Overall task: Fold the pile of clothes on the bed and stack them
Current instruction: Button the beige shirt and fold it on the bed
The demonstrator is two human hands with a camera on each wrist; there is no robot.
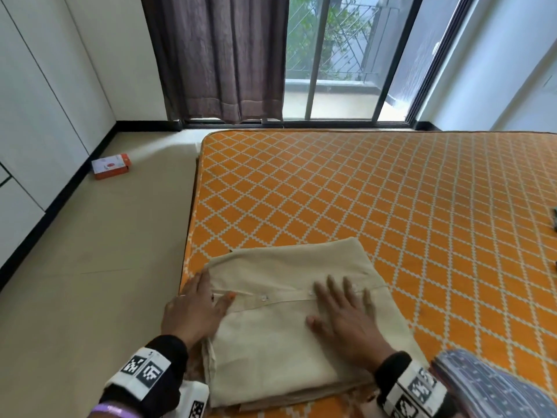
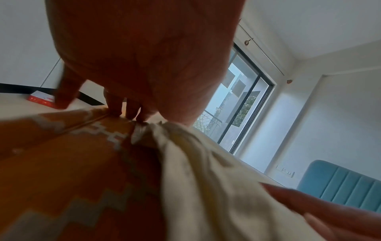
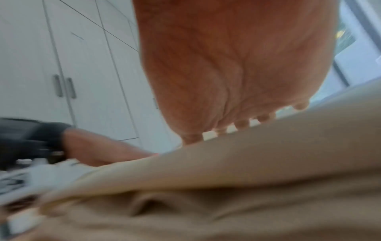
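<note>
- Shirt (image 1: 289, 321) lies folded under both your palms, near bed (image 1: 391, 191) edge.
- Left hand (image 1: 196, 309), right hand (image 1: 343, 315): grip flat, fingers spread, holding nothing.
- Risk: a sideways push could slide layers apart.

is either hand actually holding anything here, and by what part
Nothing is gripped. The right hand lies flat on the beige shirt by its button placket; the left hand rests at its left edge.

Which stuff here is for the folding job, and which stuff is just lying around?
For the job:
- beige shirt, folded on the bed
- blue patterned cloth at the near right
- left hand and right hand, both flat on the shirt

Just lying about:
- orange and white box on the floor
- curtain
</note>
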